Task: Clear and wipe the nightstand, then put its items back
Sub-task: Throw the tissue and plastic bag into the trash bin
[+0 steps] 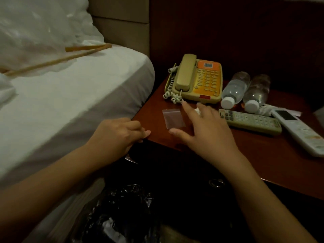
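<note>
The dark red wooden nightstand (245, 151) carries a beige and orange corded phone (198, 79), two clear water bottles (235, 89) (256, 92) lying on their sides, a grey remote (250, 121), a white remote (301, 130) and a small clear zip bag (173, 118). My right hand (201, 130) hovers over the top with fingers spread, just right of the zip bag; a scrap of something white shows between its fingers. My left hand (119, 135) rests at the nightstand's near left corner, fingers loosely curled, holding nothing that I can see.
A bed with white sheets (66, 95) and a pillow (43, 27) lies to the left, with a long wooden stick (57, 60) on it. A bin lined with a black plastic bag (122, 213) stands on the floor below the nightstand. Crumpled white paper (266, 109) lies behind the remotes.
</note>
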The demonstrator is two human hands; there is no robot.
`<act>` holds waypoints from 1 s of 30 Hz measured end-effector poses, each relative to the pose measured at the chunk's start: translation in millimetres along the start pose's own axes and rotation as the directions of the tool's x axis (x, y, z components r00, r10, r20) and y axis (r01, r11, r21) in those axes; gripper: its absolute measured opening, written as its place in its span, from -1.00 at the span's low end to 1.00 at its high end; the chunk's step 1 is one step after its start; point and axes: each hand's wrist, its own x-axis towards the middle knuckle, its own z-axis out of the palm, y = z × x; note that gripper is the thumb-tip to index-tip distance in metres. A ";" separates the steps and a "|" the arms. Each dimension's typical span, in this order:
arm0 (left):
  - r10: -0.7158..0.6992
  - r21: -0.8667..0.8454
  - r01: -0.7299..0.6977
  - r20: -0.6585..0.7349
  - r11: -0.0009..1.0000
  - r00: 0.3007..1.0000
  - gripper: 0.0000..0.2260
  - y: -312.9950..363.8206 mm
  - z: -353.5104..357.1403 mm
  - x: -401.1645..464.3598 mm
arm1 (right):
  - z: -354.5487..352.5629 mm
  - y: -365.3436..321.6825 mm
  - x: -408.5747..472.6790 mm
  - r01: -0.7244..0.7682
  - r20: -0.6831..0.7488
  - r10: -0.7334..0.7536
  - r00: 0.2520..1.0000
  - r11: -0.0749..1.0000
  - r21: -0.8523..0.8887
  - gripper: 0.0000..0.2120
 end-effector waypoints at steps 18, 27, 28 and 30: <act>0.058 -0.140 -0.046 0.089 0.989 0.994 -0.63 -13.4 -12.2 -11.1 | 29.7 -18.4 -13.1 0.350 -0.181 -0.339 0.923 0.936 0.031 -0.69; 0.073 -0.178 -0.059 0.073 0.982 0.995 -0.65 -16.9 -12.2 -11.4 | 29.8 -21.8 -14.4 0.363 -0.155 -0.349 0.924 0.929 0.071 -0.79; 0.068 -0.178 -0.053 0.076 0.983 0.995 -0.70 -16.7 -11.3 -11.5 | 30.3 -22.2 -14.9 0.375 -0.157 -0.358 0.920 0.923 0.092 -0.81; 0.053 -0.183 -0.043 0.053 0.982 0.997 -0.75 -16.8 -8.9 -12.2 | 32.6 -22.8 -17.4 0.413 -0.208 -0.383 0.900 0.902 0.127 -0.86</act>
